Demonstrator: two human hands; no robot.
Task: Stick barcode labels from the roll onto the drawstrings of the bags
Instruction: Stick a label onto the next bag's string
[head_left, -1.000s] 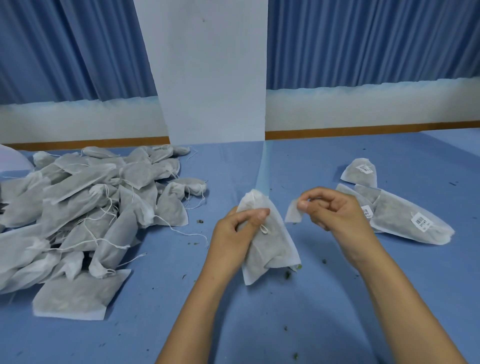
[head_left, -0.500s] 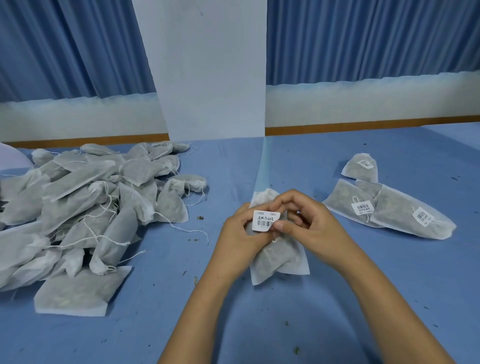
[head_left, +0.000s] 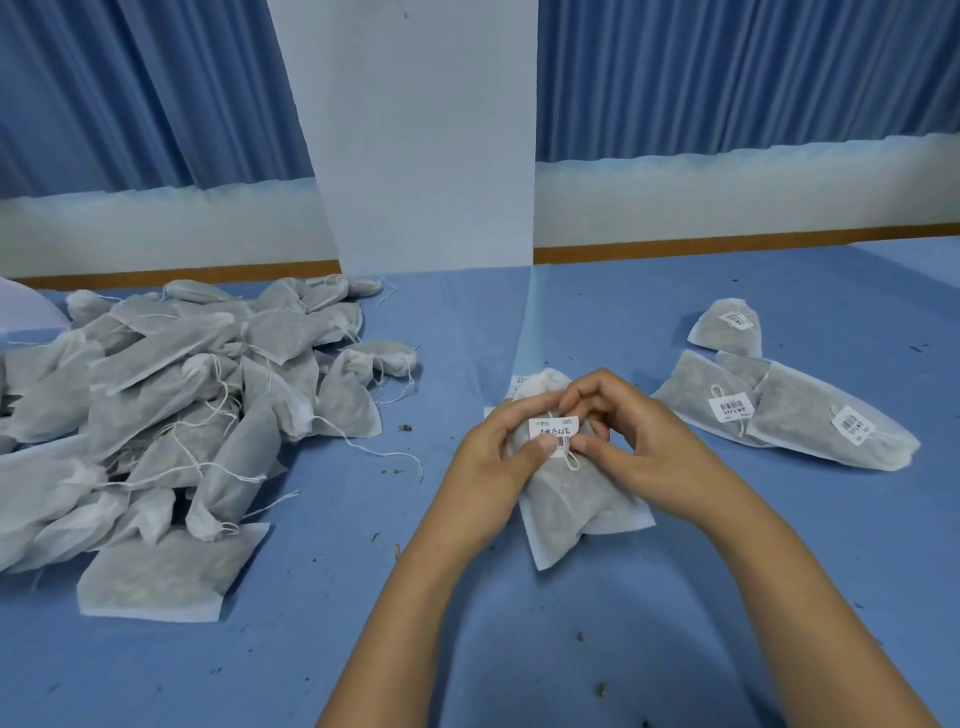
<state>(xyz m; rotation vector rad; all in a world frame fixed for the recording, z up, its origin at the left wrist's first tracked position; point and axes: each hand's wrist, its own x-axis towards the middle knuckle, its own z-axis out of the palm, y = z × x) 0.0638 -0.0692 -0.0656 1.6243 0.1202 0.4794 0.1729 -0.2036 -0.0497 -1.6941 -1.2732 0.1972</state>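
My left grip (head_left: 491, 460) pinches the barcode label (head_left: 554, 430) under its thumb, fingers curled behind the drawstring bag (head_left: 576, 506). My right grip (head_left: 652, 454) pinches the label's other edge. The bag's lower end rests on the counter (head_left: 363, 649).

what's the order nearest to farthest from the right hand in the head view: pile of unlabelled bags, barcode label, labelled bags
1. barcode label: centre, touching the fingertips of the right hand.
2. labelled bags: lying just off to that hand's right.
3. pile of unlabelled bags: far left, beyond the left hand.
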